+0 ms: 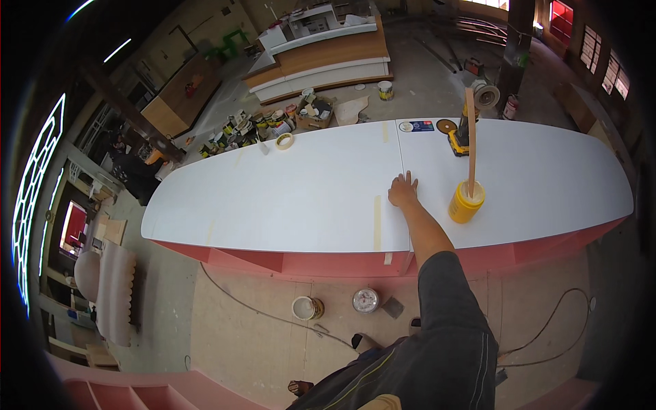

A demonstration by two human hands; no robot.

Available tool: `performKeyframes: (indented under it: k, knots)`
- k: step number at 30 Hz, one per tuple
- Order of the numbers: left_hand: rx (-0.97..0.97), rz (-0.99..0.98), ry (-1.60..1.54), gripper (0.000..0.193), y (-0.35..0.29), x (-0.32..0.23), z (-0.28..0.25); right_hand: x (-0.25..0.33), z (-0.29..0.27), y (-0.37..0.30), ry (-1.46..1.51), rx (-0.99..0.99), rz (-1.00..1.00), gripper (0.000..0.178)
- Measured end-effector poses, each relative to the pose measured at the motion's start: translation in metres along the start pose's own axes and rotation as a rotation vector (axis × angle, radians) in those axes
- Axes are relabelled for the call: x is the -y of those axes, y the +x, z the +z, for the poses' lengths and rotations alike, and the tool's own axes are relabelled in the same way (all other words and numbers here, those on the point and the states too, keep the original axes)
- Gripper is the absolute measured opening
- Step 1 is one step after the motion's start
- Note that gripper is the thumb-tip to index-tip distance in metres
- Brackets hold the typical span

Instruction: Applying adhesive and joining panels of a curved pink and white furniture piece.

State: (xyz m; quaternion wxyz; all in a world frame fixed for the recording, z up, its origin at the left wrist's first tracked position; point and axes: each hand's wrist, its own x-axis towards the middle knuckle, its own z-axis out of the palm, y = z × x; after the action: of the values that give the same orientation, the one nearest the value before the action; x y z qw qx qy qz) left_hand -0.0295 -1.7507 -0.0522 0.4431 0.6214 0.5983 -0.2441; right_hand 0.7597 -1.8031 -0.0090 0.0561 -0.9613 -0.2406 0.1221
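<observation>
My right hand [403, 188] is stretched over a long white countertop [294, 184] with rounded ends. Its fingers are apart and rest on the surface at the seam between two white panels; nothing is held. Right of it stands a yellow tub [465, 205] with a long wooden stick [471, 137] upright in it. Behind the tub is a yellow and black cordless power tool [460, 141], beside a brown abrasive disc [446, 126]. Low in the picture, what looks like my left hand [299, 387] hangs near my body, small and dark; its fingers are unclear.
A tape roll [284, 141] sits at the counter's far edge, and tape strips [377, 222] mark its top. Below the pink base, an open can [307, 308], a round container [365, 300] and a cable [253, 309] are on the floor. Paint cans [246, 130] cluster behind.
</observation>
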Motion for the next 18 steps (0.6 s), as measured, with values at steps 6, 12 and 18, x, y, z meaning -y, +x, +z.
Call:
performKeyframes:
  k: [6, 12, 18]
  knots:
    - [0.009, -0.073, 0.105, 0.04, -0.008, 0.0, -0.006, 0.001, 0.0, 0.0, -0.149, -0.008, -0.07, 0.055]
    - [0.023, -0.088, 0.174, 0.041, -0.004, -0.015, 0.006, 0.02, -0.015, -0.006, -0.075, 0.022, -0.084, 0.045]
    - [0.034, -0.069, 0.174, 0.039, -0.056, -0.166, 0.03, -0.023, -0.015, 0.004, 0.001, 0.042, -0.075, 0.044]
